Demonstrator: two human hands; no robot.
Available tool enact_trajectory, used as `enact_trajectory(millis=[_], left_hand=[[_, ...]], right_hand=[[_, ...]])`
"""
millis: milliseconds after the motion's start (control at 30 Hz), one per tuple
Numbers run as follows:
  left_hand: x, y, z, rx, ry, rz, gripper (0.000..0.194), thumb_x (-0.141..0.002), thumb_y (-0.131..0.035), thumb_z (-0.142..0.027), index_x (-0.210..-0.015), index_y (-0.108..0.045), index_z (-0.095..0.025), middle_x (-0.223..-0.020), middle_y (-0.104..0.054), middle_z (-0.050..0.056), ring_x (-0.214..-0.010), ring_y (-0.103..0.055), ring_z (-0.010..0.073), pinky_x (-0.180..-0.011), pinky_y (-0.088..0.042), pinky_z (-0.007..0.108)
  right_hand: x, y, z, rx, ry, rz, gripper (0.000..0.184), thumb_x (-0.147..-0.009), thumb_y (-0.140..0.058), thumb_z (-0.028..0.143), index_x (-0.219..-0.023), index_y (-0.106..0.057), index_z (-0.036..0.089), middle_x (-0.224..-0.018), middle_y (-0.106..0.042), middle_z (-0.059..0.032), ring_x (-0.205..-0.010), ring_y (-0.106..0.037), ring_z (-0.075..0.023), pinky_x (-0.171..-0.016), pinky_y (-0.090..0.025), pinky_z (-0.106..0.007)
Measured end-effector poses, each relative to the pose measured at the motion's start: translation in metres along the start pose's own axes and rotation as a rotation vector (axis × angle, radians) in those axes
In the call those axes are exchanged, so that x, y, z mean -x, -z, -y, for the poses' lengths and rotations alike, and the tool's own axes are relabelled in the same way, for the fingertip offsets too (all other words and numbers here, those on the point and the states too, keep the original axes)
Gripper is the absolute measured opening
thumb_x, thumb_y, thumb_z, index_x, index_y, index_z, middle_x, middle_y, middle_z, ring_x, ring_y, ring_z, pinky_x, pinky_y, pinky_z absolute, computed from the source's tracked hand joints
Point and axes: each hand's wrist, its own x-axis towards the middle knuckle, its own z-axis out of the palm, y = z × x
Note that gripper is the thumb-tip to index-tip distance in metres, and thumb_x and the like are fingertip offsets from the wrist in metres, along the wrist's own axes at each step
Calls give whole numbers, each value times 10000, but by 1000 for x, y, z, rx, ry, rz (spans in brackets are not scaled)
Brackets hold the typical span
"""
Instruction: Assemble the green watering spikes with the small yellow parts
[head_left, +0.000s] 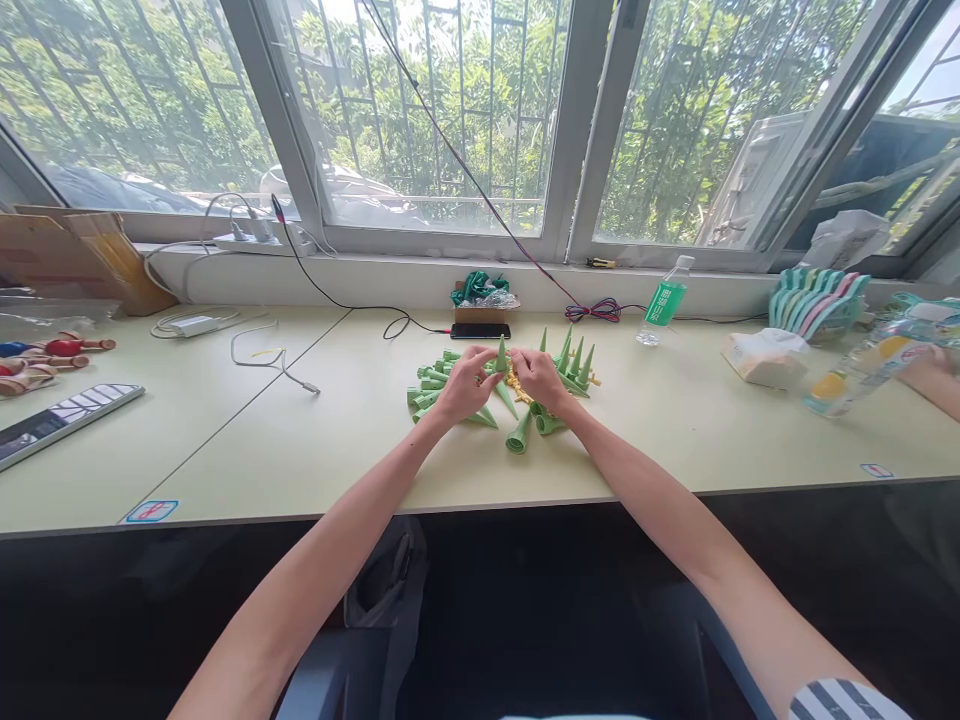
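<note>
Head-worn view, angled down, facing windows

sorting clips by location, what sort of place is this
Probably a shared workroom or office, though I can't be sure: a long pale desk runs below large windows, a power strip with plugs sits behind it, and another person's hand shows at the far right.

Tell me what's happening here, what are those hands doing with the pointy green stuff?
A person is at a table with lots of green cones. The left hand has its fingertips at an upright cone. The right hand is just beside it, over a yellow piece; its grip is hard to see. More cones stand to the right, and others lie to the left and in front.
</note>
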Motion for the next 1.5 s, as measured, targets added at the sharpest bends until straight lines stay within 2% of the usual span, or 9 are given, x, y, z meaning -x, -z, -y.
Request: enact_trajectory(millis=[133,233,333,433,800,900,1100,1400,1500], left_hand=[[-2,-2,-2,-42,3,-95,285,-883,-615,-333,-1131,-605,-195,-1149,-591,95,-600,-545,87,-603,-491,257],[-3,-2,-6,9,89,-140,267,-926,-544,-413,-997,-621,-168,-969,-666,71,-541,-537,95,-550,-456,244],[-3,0,-10,86,220,-73,531,-960,-413,-564,-714,-644,-155,-595,-624,28,-417,-489,102,-468,-395,242],[-3,2,-12,194,316,1,683,-934,-372,-669,-576,-645,-155,-460,-576,26,-327,-419,90,-403,-343,245],[-1,10,-14,275,308,145,514,-848,-560,-661,-760,-649,-163,-474,-577,-7,-320,-407,85,-381,-324,230],[1,8,-12,205,249,88,436,-809,-647,-603,-857,-648,-169,-554,-594,-10,-375,-464,91,-396,-341,218],[-1,3,-3,103,79,-67,396,-797,-675,-551,-856,-633,-162,-1004,-625,63,-490,-543,66,-479,-448,229],[-2,2,-10,179,99,-110,421,-826,-662,-535,-1068,-586,-198,-1032,-644,60,-501,-526,56,-459,-439,196],[-3,2,-10,277,170,-118,433,-821,-650,-583,-959,-588,-178,-915,-654,51,-475,-533,70,-401,-392,192]], right_hand=[[-1,0,-2,-21,-18,-53,523,-974,-320,592,-606,-360,222,-544,-428,14,-530,-367,-128,-552,-286,-284],[0,0,-3,-31,-30,-97,487,-992,-326,553,-641,-383,221,-572,-453,13,-542,-392,-129,-565,-305,-280],[1,1,-2,-33,-9,-80,466,-995,-338,545,-662,-384,222,-573,-438,22,-540,-379,-127,-565,-306,-275],[4,2,1,-53,22,-7,461,-991,-345,555,-674,-382,222,-576,-426,29,-535,-363,-120,-554,-306,-268],[4,2,0,-57,-7,0,474,-996,-338,548,-649,-356,226,-561,-413,20,-528,-361,-130,-560,-313,-287],[3,2,1,-64,-4,10,475,-1003,-334,532,-640,-367,228,-566,-436,4,-529,-385,-143,-570,-322,-305],[1,1,0,-58,-22,24,485,-1010,-337,491,-605,-360,226,-545,-423,-4,-522,-402,-151,-578,-330,-319],[1,-2,-2,-75,15,-53,499,-997,-298,597,-668,-383,232,-563,-420,17,-526,-372,-138,-556,-304,-300],[1,-2,-2,-74,9,-95,527,-987,-279,641,-686,-397,224,-585,-447,22,-539,-399,-122,-563,-317,-276]])
